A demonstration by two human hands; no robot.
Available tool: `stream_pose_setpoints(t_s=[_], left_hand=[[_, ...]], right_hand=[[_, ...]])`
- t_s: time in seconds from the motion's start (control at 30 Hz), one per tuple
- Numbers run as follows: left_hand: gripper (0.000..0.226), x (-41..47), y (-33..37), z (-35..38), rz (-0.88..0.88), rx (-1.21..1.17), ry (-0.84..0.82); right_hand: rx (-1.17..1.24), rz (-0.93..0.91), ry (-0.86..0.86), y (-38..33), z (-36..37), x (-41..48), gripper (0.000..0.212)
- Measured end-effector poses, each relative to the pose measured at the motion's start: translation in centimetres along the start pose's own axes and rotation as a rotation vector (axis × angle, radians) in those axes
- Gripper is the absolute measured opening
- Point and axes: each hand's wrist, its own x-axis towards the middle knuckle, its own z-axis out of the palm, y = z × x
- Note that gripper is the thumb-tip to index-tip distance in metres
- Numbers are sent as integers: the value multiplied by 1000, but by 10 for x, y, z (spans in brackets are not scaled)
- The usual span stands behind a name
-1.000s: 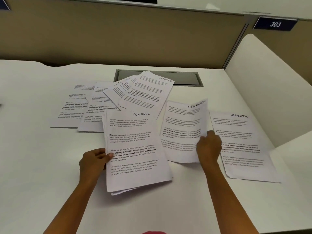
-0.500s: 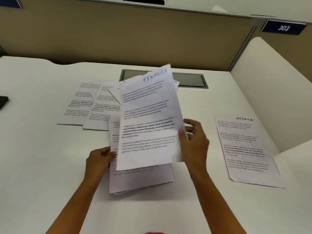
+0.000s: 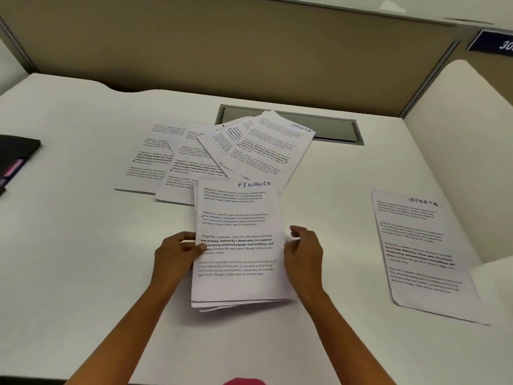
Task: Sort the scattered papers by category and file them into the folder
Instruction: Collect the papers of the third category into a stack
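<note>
A stack of printed sheets (image 3: 236, 245) is held flat on the white desk (image 3: 83, 245), on the near side of the grey hatch (image 3: 327, 129). Its top page is headed FINANCE in handwritten capitals, above four blocks of small print, the third partly in bold. Page edges are seen stepped unevenly at the stack's near end.

The stack's left edge is gripped by the left hand (image 3: 175, 257), with the thumb laid on the top page. Its right edge is pinched by the right hand (image 3: 304, 255), with the fingers curled.

Just in front of the hatch, a fan of overlapping sheets (image 3: 261, 151) is spread; the topmost is marked SPORTS and tilted, its corner lying over the hatch's rim. To the near right of the hatch, a SPORTS-headed page (image 3: 419, 254) is laid flat. Far left of the hatch, a dark folder (image 3: 16, 157) is cut off by the frame.
</note>
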Motion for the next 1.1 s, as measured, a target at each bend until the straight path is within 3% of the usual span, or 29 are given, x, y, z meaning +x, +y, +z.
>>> stream_pose_setpoints(t_s=[0.17,0.4,0.5,0.8,0.9,1.0,1.1], left_hand=[[26,-5,-2,-23,70,24,88],[28,8,-8,-74,65,-12,151],[28,16,-10,-94,58,-33,159],[22,52,-7,-143,74,-95,145],[22,64,-8,-153,78,-109,131],[21,74,-12,-158,74,-123,100],[22,82,-14,-161,67,-140,63]], right_hand=[[-30,-155,46,-12,9,35,38],[-263,-257,-325,-26,50,111,57],[-433,-246,-367,-15,61,121,61],[-635,-101,91,28,37,30,63],[-712,4,188,37,29,12,52],[-651,90,296,20,33,14,47],[-514,-42,340,-13,59,25,36]])
